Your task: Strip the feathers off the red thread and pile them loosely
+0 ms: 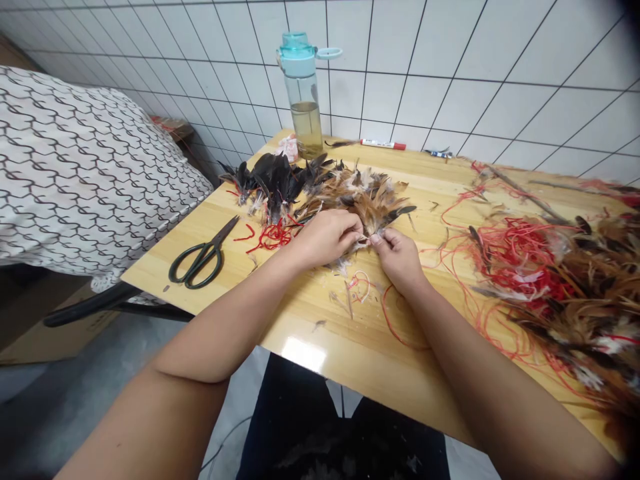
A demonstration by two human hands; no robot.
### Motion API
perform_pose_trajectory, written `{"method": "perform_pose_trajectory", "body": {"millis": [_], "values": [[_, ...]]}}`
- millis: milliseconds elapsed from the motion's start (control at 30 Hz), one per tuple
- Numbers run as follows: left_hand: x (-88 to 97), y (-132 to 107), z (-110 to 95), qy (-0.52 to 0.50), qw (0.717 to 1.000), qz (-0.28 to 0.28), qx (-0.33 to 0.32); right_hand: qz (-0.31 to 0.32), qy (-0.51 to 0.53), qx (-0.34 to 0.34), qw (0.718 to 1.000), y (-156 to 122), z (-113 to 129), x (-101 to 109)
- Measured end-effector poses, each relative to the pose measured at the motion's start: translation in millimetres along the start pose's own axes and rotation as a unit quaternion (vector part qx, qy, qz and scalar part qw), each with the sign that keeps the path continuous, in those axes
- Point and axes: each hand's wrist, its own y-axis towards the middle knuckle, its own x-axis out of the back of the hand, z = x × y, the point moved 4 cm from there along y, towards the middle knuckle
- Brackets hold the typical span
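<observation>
Over the middle of the table my left hand (330, 237) and my right hand (400, 259) meet, fingertips almost touching. My right thumb and fingers pinch the quill ends of a bunch of brown feathers (381, 208) that fans out away from me. My left hand is closed in a pinch on a thin pale string beside those quills; its exact path is hidden by the fingers. Just beyond lie more brown feather bunches (345, 187) and, to the left, black feather bunches (277, 177). Red string pieces (273, 237) lie left of my left hand.
Black-handled scissors (200, 259) rest at the table's left. A water bottle (304, 100) stands near the tiled wall, with a red-capped marker (383, 145) beside it. At right are tangled red strings (525, 257) and a heap of loose brown feathers (595, 293). A patterned cloth (90, 180) covers something at left.
</observation>
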Motion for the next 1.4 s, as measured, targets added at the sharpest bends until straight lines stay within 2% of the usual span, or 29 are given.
{"method": "perform_pose_trajectory", "body": {"millis": [200,400,667,733,867,900,933,1000,1100,1167,1300,1400], "values": [[-1.2,-3,2,0.073,0.997,-0.012,-0.038,0.000,-0.011,0.001,1.000,0,1,-1],[1.9,-5,-4,0.132,0.991,-0.003,-0.035,0.009,0.000,-0.010,1.000,1,-2,-1],[-2.7,-4,-7,0.122,0.992,0.015,-0.036,0.026,0.000,0.000,1.000,1,-2,-3],[-1.4,-3,-6,0.100,0.994,-0.005,-0.033,0.023,0.021,-0.014,0.999,1,-5,-3],[16.3,-4,-4,0.062,0.991,-0.115,0.003,0.013,0.122,-0.067,0.990,2,-11,-3],[20.4,-4,-4,0.056,0.990,-0.127,0.010,0.006,0.144,-0.077,0.987,2,-12,-2],[22.8,-4,-4,0.049,0.991,-0.123,0.012,-0.002,0.161,-0.083,0.983,2,-13,-1],[21.5,-4,-5,0.029,0.997,-0.077,0.000,-0.014,0.184,-0.086,0.979,3,-13,1],[9.1,-4,-3,0.008,0.999,0.018,-0.029,-0.021,0.190,-0.087,0.978,3,-12,3],[-0.4,-4,0,0.009,0.998,0.059,-0.033,-0.022,0.186,-0.093,0.978,4,-12,3],[-13.3,-5,3,0.026,0.994,0.104,-0.027,-0.025,0.189,-0.095,0.977,3,-12,3],[-16.4,-4,4,0.031,0.994,0.103,-0.027,-0.024,0.182,-0.084,0.979,2,-11,3]]}}
